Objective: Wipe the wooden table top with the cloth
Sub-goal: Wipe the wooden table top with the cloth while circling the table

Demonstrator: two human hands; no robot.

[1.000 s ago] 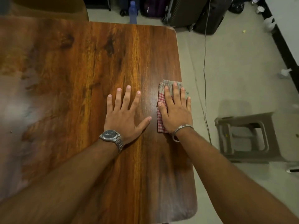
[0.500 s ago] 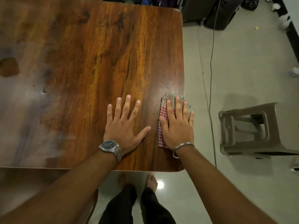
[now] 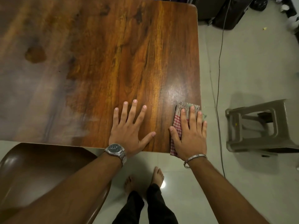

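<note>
The wooden table top is dark and glossy and fills the upper left of the view. A folded red-and-white checked cloth lies at the table's near right corner, its lower end hanging over the near edge. My right hand presses flat on the cloth, fingers together and pointing away from me. My left hand rests flat on the bare wood just left of it, fingers spread, with a metal watch on the wrist.
A brown chair seat stands below the table's near edge at left. A grey plastic stool sits on the tiled floor to the right, with a thin cable beside the table. Dark bags stand at the back. My bare feet are below.
My right hand has drawn the cloth back along the right edge to the near corner. The left hand has come back with it to the near edge.
</note>
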